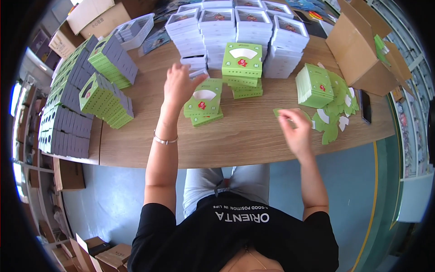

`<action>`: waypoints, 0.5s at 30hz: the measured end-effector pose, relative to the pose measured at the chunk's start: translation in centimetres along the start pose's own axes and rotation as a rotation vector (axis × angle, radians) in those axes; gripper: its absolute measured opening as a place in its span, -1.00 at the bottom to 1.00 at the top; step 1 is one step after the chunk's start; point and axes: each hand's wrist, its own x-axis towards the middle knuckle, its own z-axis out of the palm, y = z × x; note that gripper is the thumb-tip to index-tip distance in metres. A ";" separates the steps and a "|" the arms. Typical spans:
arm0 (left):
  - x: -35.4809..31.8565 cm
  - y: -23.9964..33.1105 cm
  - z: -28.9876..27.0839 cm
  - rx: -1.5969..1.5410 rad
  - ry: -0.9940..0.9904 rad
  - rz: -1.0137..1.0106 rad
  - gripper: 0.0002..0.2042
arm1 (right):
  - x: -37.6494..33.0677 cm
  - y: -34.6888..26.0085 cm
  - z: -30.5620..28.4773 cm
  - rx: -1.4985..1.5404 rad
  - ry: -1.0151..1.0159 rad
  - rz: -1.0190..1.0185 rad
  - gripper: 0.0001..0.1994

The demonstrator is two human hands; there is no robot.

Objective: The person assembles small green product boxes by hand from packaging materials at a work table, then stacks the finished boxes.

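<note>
My left hand is raised with its fingers apart and holds nothing that I can see. It hovers beside a small stack of green boxes, each with a fan-shaped opening and a red flower mark. My right hand has its fingers curled together, the fingertips over a flat green card piece; whether they pinch it is hidden. Between the hands and farther back stands a taller green box stack. To the right of my right hand are a pack of green card sleeves and loose green cut-outs.
Several stacks of white boxes with clear windows line the back. Green-and-grey boxes are piled at left, near a white basket. An open carton and a phone lie at right. The table's front edge curves before me.
</note>
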 end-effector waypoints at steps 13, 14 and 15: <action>-6.0 2.0 -2.6 -0.847 -0.011 0.012 -0.56 | 3.8 -7.1 11.6 -0.235 -0.270 -0.290 0.10; -6.7 2.6 -3.1 -0.853 -0.068 -0.008 -0.60 | 3.8 -7.3 11.4 -0.277 -0.299 -0.325 0.17; -7.3 3.3 -3.2 -0.862 -0.004 0.030 -0.64 | 3.5 -7.2 11.2 -0.280 -0.322 -0.321 0.17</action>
